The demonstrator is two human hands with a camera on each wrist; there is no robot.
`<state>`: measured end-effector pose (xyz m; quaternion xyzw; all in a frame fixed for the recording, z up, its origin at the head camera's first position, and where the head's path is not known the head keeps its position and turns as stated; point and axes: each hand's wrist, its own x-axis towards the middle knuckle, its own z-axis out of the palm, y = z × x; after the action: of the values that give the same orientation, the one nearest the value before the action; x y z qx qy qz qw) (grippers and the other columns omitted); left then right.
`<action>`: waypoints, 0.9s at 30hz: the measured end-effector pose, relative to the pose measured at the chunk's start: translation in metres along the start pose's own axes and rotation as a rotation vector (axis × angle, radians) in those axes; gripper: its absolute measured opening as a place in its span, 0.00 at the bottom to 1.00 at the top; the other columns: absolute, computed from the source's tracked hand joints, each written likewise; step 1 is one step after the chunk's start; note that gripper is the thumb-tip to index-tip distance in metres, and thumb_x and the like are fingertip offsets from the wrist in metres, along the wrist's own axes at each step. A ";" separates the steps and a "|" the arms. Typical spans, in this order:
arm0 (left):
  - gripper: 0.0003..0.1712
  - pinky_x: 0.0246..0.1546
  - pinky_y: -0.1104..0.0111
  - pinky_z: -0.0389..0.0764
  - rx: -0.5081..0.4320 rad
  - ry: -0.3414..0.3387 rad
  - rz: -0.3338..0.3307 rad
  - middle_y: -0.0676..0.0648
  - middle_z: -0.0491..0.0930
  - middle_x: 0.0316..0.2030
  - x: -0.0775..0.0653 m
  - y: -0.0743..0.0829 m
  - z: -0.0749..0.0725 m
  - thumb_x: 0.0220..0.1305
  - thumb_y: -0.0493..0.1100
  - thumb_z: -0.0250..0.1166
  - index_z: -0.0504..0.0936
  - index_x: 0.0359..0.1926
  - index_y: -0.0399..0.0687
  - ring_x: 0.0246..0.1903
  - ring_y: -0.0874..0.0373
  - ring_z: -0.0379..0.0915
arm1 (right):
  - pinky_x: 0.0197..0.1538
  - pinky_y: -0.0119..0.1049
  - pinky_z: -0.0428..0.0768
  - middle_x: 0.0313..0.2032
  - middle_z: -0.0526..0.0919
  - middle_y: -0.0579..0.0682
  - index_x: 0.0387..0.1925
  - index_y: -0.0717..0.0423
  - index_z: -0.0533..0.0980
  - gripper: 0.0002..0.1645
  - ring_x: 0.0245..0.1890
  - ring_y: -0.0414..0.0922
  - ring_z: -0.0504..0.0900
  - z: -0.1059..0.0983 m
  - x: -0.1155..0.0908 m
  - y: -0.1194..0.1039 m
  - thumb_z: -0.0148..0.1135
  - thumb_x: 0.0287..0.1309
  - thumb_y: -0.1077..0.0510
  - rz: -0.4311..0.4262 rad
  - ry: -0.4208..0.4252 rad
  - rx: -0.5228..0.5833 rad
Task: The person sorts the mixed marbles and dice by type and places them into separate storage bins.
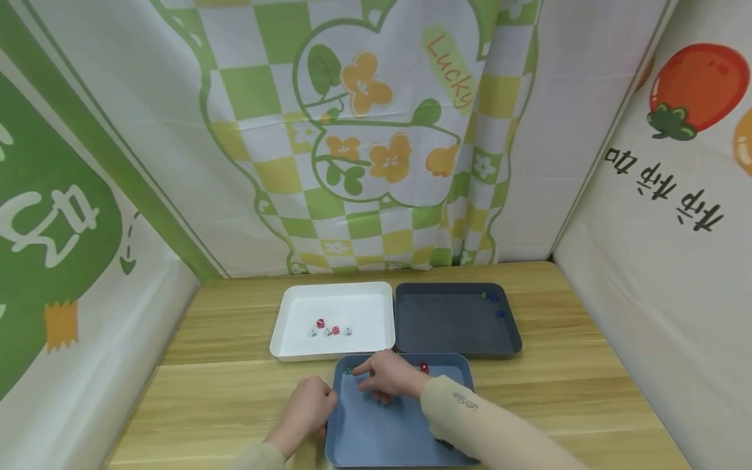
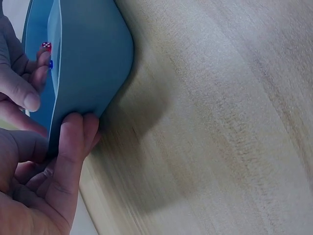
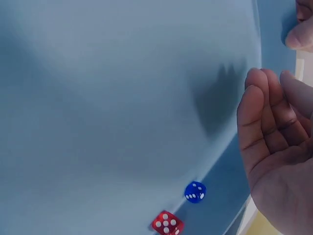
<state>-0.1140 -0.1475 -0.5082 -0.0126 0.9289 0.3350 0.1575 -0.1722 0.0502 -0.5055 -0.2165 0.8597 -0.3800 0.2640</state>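
Note:
My left hand holds the left wall of a blue-grey tray; in the left wrist view its thumb and fingers pinch the rim. Over the tray's far part hovers my right hand, index finger stretched toward a small greenish piece in the far left corner. Nothing shows between the right fingers in the right wrist view. A red die and a blue die lie along the tray's edge there. Under the right forearm is a dark thing, mostly hidden.
Behind stand a white tray with several red and whitish dice, and a dark grey tray with small blue and green pieces at its right. All rest on a wooden table enclosed by printed cloth.

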 end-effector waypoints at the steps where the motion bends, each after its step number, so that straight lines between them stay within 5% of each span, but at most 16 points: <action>1: 0.21 0.09 0.75 0.73 -0.003 -0.001 -0.001 0.53 0.72 0.06 0.000 0.000 0.000 0.64 0.34 0.56 0.78 0.13 0.41 0.07 0.62 0.74 | 0.16 0.32 0.75 0.12 0.80 0.51 0.57 0.55 0.84 0.20 0.10 0.42 0.74 0.002 0.001 0.000 0.69 0.63 0.61 0.003 0.003 0.002; 15: 0.23 0.12 0.72 0.79 -0.111 -0.036 0.017 0.53 0.74 0.08 0.001 -0.008 -0.003 0.64 0.34 0.57 0.74 0.11 0.45 0.10 0.60 0.77 | 0.15 0.31 0.76 0.12 0.79 0.51 0.61 0.53 0.81 0.25 0.09 0.41 0.75 0.018 0.012 0.003 0.70 0.62 0.61 0.059 0.022 0.004; 27: 0.20 0.19 0.67 0.85 -0.177 -0.069 -0.009 0.50 0.77 0.13 0.001 -0.012 -0.007 0.67 0.36 0.58 0.83 0.18 0.37 0.15 0.60 0.79 | 0.14 0.28 0.69 0.09 0.73 0.45 0.60 0.49 0.82 0.23 0.09 0.38 0.69 0.026 0.018 0.003 0.70 0.62 0.59 0.062 0.021 -0.017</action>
<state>-0.1153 -0.1607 -0.5109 -0.0191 0.8895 0.4154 0.1893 -0.1704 0.0283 -0.5277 -0.1879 0.8719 -0.3668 0.2645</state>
